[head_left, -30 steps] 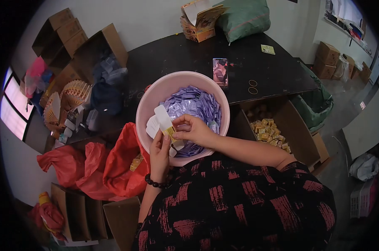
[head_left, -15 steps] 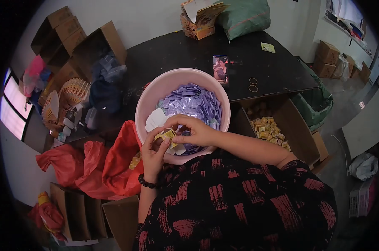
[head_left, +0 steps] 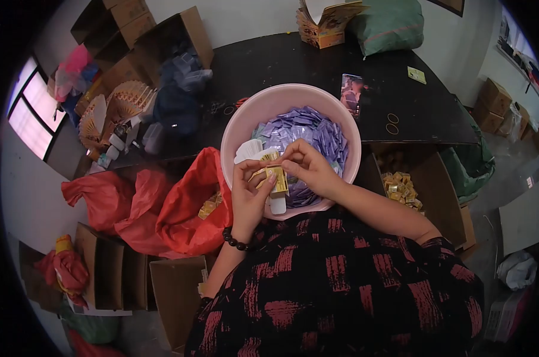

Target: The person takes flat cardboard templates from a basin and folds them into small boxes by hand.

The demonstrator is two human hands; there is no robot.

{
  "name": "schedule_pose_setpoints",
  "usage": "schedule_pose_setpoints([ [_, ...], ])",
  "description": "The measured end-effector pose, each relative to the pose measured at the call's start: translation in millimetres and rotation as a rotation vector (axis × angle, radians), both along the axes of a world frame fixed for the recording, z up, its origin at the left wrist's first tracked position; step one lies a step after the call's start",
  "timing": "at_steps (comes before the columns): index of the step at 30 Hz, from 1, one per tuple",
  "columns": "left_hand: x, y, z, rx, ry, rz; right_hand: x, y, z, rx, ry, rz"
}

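Observation:
Over the pink basin (head_left: pixel 229 128), my left hand (head_left: pixel 250 193) grips a small yellow carton (head_left: pixel 278 180) whose white end flap hangs down. My right hand (head_left: pixel 311 169) is closed in a pinch at the carton's upper edge; its fingertips partly hide what they hold there. A heap of purple sachets (head_left: pixel 314 134) fills much of the basin below my hands. White flattened cartons (head_left: pixel 250 150) fan out beside my left fingers, inside the basin's left rim.
Red plastic bags (head_left: pixel 141 208) lie left of the basin, one with small yellow boxes inside. At right, an open cardboard box (head_left: pixel 445 193) contains yellow cartons (head_left: pixel 401 189). A phone (head_left: pixel 351 94) and rubber bands (head_left: pixel 392 124) lie on the black table (head_left: pixel 269 56).
The camera view has shifted, so the scene sits further right. The carton has turned in my left hand, showing its yellow side and lower white flap. My right fingers have moved to its upper edge.

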State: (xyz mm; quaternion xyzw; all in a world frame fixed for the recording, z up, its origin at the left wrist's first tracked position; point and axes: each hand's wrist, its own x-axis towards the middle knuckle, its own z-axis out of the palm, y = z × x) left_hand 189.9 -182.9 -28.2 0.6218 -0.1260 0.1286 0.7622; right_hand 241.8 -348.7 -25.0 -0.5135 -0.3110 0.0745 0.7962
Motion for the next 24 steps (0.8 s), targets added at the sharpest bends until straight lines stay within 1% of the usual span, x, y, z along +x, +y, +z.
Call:
schedule_pose_setpoints([
  [2,-0.8,-1.6,-0.2,0.005,0.002,-0.039,4.5,-3.6,4.0,-0.223,0.000,-0.006],
  [4,-4.1,-2.4,2.0,0.040,0.014,-0.054,6.8,-0.2,-0.3,-0.201,-0.038,-0.005],
  [7,-5.7,-2.3,1.8,0.088,0.008,-0.086,5.4,-1.8,0.9,-0.163,0.014,-0.037],
  [13,-4.0,4.1,2.7,0.086,0.028,-0.117,7.1,-4.6,-0.1,-0.223,0.039,-0.034],
  [15,-4.6,4.3,4.5,0.098,0.037,-0.122,8.2,-4.6,-1.3,-0.282,-0.114,-0.087],
  [16,-4.9,4.4,5.4,0.094,0.048,-0.116,6.4,-4.6,-0.6,-0.283,-0.114,-0.086],
  [18,-5.8,6.3,6.2,0.090,0.062,-0.113,-2.7,-2.5,3.2,-0.283,-0.261,-0.124],
  [21,-4.2,10.2,3.0,0.086,0.063,-0.141,-9.2,2.0,-0.2,-0.254,-0.247,-0.100],
  [22,-2.8,12.1,-2.3,0.112,0.047,-0.142,-4.4,0.6,-6.2,-0.289,-0.345,-0.098],
  [23,-2.0,13.9,-6.2,0.139,0.030,-0.141,-1.8,-2.3,-8.4,-0.294,-0.343,-0.109],
  [24,-2.2,15.1,-7.8,0.124,0.050,-0.155,0.3,-4.3,-9.4,-0.351,-0.405,-0.109],
])
